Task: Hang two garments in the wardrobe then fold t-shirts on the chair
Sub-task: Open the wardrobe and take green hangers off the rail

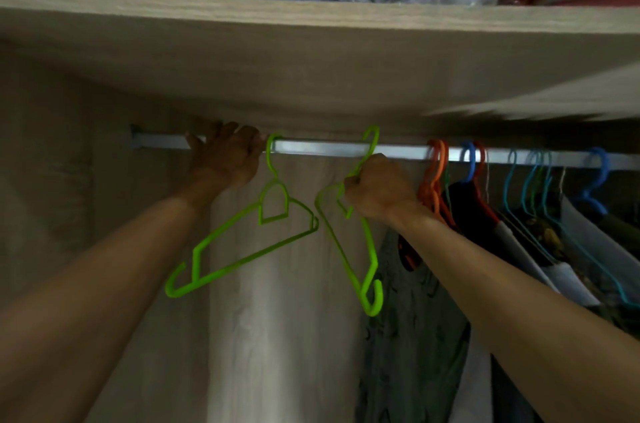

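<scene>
Green plastic hanger [349, 225], bare, gripped at its neck by the right hand [379, 192]; its hook tip sits just above the rail [332, 148], body swung nearly vertical below. Second green hanger [249, 235] hooked on the rail, tilted, just beside the left hand [227, 156], which grasps the rail. Garments on coloured hangers [519, 187] crowd the rail's far right. No garment held. Judgement: right hand nearer; lift-off needs upward clearance.
</scene>
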Motion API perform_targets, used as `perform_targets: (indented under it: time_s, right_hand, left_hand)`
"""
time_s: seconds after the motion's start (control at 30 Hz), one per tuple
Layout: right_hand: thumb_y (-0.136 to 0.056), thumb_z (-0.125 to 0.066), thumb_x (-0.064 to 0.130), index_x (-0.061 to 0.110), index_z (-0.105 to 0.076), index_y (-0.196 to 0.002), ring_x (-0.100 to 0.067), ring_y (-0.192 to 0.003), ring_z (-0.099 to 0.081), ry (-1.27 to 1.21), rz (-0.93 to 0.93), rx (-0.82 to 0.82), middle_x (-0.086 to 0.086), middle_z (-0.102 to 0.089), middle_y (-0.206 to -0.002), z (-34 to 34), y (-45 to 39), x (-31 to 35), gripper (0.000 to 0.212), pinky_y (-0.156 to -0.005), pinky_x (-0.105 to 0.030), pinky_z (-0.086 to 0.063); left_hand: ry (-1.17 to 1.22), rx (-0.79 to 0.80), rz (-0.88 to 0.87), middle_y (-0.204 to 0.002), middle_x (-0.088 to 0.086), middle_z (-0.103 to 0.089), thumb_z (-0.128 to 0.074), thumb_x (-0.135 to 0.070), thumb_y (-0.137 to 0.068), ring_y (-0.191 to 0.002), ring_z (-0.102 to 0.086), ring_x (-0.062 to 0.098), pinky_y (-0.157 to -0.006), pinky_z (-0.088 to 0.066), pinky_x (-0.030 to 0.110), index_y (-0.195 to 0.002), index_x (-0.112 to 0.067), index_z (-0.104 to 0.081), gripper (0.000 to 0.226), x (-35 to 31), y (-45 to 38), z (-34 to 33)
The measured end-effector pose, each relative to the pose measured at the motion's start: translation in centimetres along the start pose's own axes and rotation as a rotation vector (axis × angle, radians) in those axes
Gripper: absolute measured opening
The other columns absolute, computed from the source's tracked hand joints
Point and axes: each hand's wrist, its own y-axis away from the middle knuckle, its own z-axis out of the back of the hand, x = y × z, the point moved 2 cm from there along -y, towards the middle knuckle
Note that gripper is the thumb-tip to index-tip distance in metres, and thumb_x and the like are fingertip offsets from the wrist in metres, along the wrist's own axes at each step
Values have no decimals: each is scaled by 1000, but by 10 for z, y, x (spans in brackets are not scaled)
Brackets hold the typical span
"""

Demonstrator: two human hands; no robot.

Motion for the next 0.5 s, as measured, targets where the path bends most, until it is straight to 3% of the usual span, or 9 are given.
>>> perform_targets:
  time_s: [0.3, 0.4, 0.5]
  right_hand:
    - [-100, -51, 30, 3, -50, -126, -33, -122, -54, -56, 58, 38, -20, -54, -133, 23, 23, -2, 38, -78, -26, -38]
    - [-99, -53, 32, 4, -50, -128, -35, -123, -54, -37, 74, 61, -21, -52, -135, 40, 35, -10, 41, -82, -26, -41]
    - [-96, -56, 32, 1, -55, -118, -34, -110, -61, -8, 144, 61, -23, -60, -125, 56, 47, -17, 38, -79, -26, -44]
  left_hand:
    - [3, 111, 38, -165, 2, -22, -30, -50, -104, -153, -12, 27, -119, -9, 63, -154, -35, -29, 52, 1, 6, 14]
    - [100, 42, 54, -159, 13, -34, -22, -70, -89, -148, -26, 33, -118, -23, 56, -153, -23, -37, 81, -1, 23, 28]
    - [166, -47, 92, -139, 30, -53, -22, -59, -84, -130, -49, 45, -107, -40, 46, -141, -3, -52, 85, -19, 56, 51]
